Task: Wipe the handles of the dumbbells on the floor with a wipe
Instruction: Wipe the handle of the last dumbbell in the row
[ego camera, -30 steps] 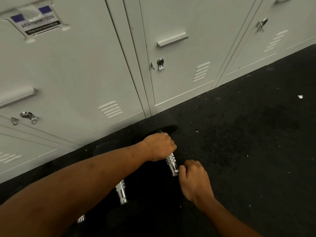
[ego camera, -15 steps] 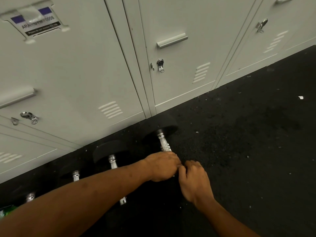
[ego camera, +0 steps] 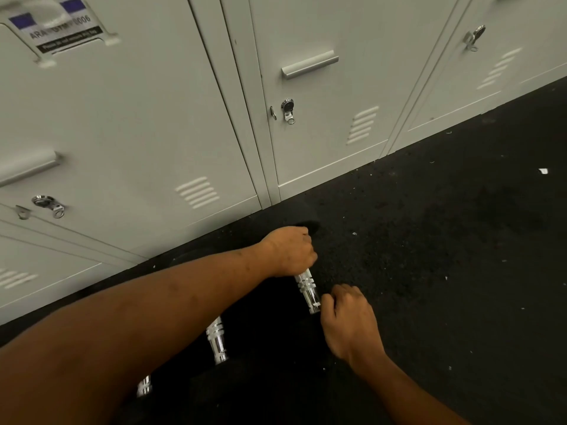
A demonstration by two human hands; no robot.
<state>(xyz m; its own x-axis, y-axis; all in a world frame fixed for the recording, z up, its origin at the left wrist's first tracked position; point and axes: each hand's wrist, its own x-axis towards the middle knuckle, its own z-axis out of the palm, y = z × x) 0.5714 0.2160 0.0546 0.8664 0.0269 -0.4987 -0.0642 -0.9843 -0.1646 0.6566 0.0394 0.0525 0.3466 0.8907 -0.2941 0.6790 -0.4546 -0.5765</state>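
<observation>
One dumbbell handle [ego camera: 307,291] in two closed grips: left hand [ego camera: 288,251] farther, right hand [ego camera: 349,320] nearer.

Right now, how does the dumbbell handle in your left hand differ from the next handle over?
The gripped handle has the left hand curled round its far part and the right hand at its near end; the neighbouring handle has no hand on it. The gripped handle lies farther right; the neighbouring handle is partly hidden under the left forearm. Both are chrome with grooved rings.
</observation>
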